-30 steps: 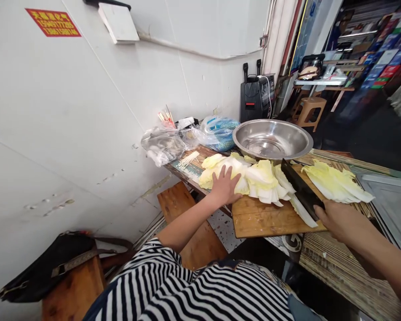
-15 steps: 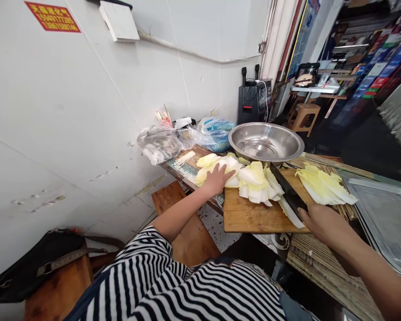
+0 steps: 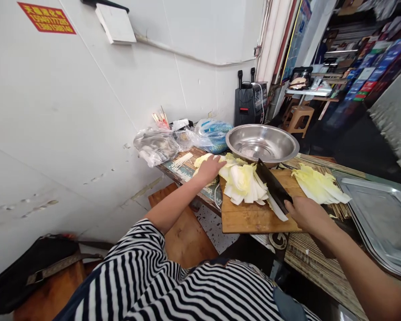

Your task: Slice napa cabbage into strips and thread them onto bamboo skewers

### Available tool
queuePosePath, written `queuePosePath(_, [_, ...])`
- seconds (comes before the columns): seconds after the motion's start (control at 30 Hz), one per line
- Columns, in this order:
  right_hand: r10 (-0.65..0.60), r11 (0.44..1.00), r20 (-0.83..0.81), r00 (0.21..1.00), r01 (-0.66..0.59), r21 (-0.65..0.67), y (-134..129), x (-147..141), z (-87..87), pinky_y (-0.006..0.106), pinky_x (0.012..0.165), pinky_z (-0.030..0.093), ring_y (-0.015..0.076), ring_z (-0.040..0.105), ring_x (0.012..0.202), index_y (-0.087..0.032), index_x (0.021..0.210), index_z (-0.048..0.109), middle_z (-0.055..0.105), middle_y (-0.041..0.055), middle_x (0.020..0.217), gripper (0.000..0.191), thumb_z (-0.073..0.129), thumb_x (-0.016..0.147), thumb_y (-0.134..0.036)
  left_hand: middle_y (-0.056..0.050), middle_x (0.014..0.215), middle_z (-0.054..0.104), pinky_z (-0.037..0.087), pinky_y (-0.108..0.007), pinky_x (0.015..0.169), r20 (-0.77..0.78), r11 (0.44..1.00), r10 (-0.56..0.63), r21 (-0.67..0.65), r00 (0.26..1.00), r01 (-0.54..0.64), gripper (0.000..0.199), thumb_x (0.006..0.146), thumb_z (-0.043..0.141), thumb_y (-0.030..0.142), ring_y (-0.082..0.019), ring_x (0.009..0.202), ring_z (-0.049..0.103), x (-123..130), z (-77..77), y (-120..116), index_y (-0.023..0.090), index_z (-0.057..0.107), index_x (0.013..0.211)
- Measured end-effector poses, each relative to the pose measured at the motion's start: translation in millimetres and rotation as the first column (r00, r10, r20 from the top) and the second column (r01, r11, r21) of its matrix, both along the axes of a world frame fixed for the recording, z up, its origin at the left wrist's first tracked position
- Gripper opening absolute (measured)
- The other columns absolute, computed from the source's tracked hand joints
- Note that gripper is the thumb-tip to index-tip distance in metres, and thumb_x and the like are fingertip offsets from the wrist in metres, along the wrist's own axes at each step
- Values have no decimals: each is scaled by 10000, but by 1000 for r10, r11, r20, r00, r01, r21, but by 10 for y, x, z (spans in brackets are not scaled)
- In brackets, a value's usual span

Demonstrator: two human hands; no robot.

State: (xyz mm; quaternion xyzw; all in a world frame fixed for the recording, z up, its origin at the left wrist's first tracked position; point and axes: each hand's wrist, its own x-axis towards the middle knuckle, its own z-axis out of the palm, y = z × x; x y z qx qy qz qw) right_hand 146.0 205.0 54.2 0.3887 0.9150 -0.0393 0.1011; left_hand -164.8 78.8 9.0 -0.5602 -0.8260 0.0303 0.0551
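My right hand (image 3: 309, 214) is closed on the handle of a dark cleaver (image 3: 270, 180), its blade slanting up and left over the wooden cutting board (image 3: 247, 220). Left of the blade lies a pile of cut napa cabbage (image 3: 243, 183), pale yellow and white. A long white strip of cabbage (image 3: 278, 209) lies along the blade's lower side. At the board's upper left, my left hand (image 3: 210, 171) rests on more napa cabbage leaves, fingers bent over them, the fingertips partly hidden. Another fanned cabbage bunch (image 3: 319, 185) lies to the right of the board.
A steel basin (image 3: 262, 142) stands behind the board. Metal trays (image 3: 377, 214) are at the right. Plastic bags (image 3: 157, 145) and thin white sticks (image 3: 182, 160) lie at the left. Behind stands a black speaker (image 3: 250, 104). A wooden bench (image 3: 187, 240) is below the table.
My left hand has drawn left, its fingers less spread. The cleaver has shifted left along the cabbage pile, which now looks looser. The camera view has turned slightly.
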Motion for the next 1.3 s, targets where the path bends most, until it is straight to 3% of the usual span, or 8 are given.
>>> queuePosePath(0.2, [-61, 994, 26, 998, 63, -87, 146, 183, -30, 325, 776, 444, 242, 698, 735, -134, 885, 664, 701, 130, 693, 428, 310, 1028, -327, -96, 1256, 677, 484, -323, 890, -72, 992, -124, -25, 990, 123, 497, 995, 377, 113, -257, 1135, 615, -412, 505, 251, 284, 675, 1354])
queuePosePath(0.47, [-152, 961, -147, 977, 111, -253, 203, 358, -54, 331, 697, 431, 208, 627, 546, -260, 632, 466, 622, 56, 477, 395, 349, 1002, -329, -118, 1167, 711, 456, -287, 873, -196, 989, -145, -48, 970, 138, 429, 955, 455, 114, -242, 1094, 638, -606, 1065, 359, 209, 730, 1270])
queuePosePath(0.6, [-256, 926, -242, 936, 165, -341, 283, 543, -45, 351, 686, 441, 201, 607, 492, -271, 579, 430, 626, 68, 476, 446, 358, 1015, -329, -70, 1254, 716, 467, -276, 993, -191, 973, -193, 89, 962, 213, 518, 905, 446, 62, -195, 1137, 658, -615, 1330, 238, 217, 692, 1334])
queuePosePath(0.7, [-325, 899, -265, 908, 210, -384, 350, 685, -39, 353, 677, 439, 197, 608, 497, -265, 545, 444, 641, 76, 502, 489, 365, 1021, -341, -23, 1332, 698, 476, -279, 1045, -90, 906, -308, 278, 947, 321, 542, 885, 465, 47, -169, 1209, 643, -443, 1432, 157, 245, 682, 1341])
queuePosePath(0.87, [-392, 894, -300, 870, 284, -347, 468, 932, -110, 367, 696, 425, 213, 622, 552, -254, 560, 507, 653, 67, 526, 482, 389, 1011, -375, -47, 1463, 618, 492, -396, 1101, 47, 708, -627, 450, 778, 544, 476, 962, 487, 101, -188, 1312, 597, 170, 1139, 374, 262, 651, 1379])
queuePosePath(1.03, [-450, 875, -307, 839, 345, -338, 466, 1160, -185, 368, 696, 416, 212, 618, 559, -250, 571, 525, 648, 57, 529, 497, 379, 1016, -415, -95, 1547, 531, 396, -451, 1201, 72, 580, -810, 252, 583, 775, 561, 968, 395, 23, -219, 1455, 466, 520, 482, 725, 259, 619, 1426])
queuePosePath(1.17, [-416, 890, -300, 858, 317, -327, 392, 1236, -213, 358, 726, 413, 212, 629, 591, -252, 572, 508, 646, 45, 519, 485, 386, 1019, -392, -93, 1608, 449, 342, -473, 1221, 99, 628, -774, -6, 626, 778, 579, 985, 363, 56, -252, 1532, 357, 452, 199, 679, 291, 570, 1472])
queuePosePath(1.3, [-388, 895, -284, 877, 285, -342, 328, 1190, -214, 337, 720, 409, 199, 626, 584, -249, 595, 498, 642, 28, 506, 472, 382, 1030, -394, -58, 1687, 311, 246, -563, 1234, 102, 752, -634, -150, 767, 642, 748, 918, 388, 7, -280, 1578, 248, 397, 264, 519, 365, 402, 1575])
